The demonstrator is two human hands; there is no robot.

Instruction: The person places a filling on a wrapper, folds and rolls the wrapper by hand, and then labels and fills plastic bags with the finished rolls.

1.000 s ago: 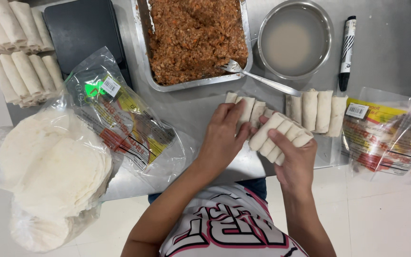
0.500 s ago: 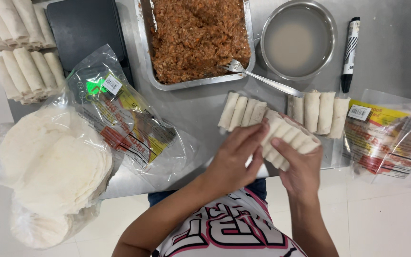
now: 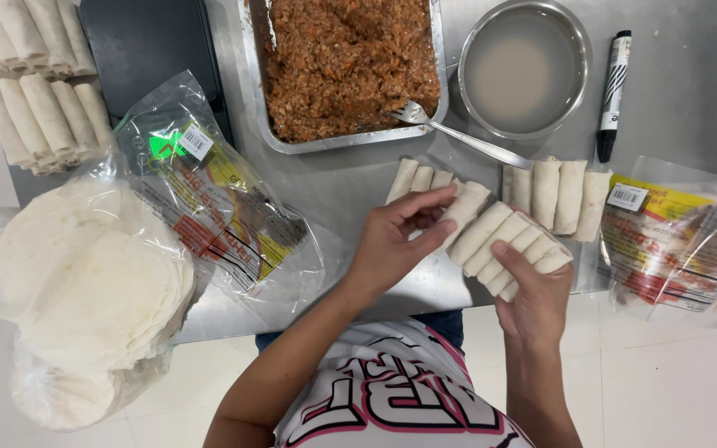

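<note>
We see a grey steel desk (image 3: 334, 187). On it lie a tray of minced filling (image 3: 346, 66), a round bowl of cloudy liquid (image 3: 524, 70), a black marker (image 3: 613, 83), a dark board (image 3: 147, 41), rows of rolled wrappers (image 3: 562, 192), printed plastic packets (image 3: 217, 207) and a stack of round white wrappers (image 3: 85, 274) at its left edge.

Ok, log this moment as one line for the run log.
left hand: pinching one roll | right hand: cradling stack of rolls | more rolls on metal table
</note>
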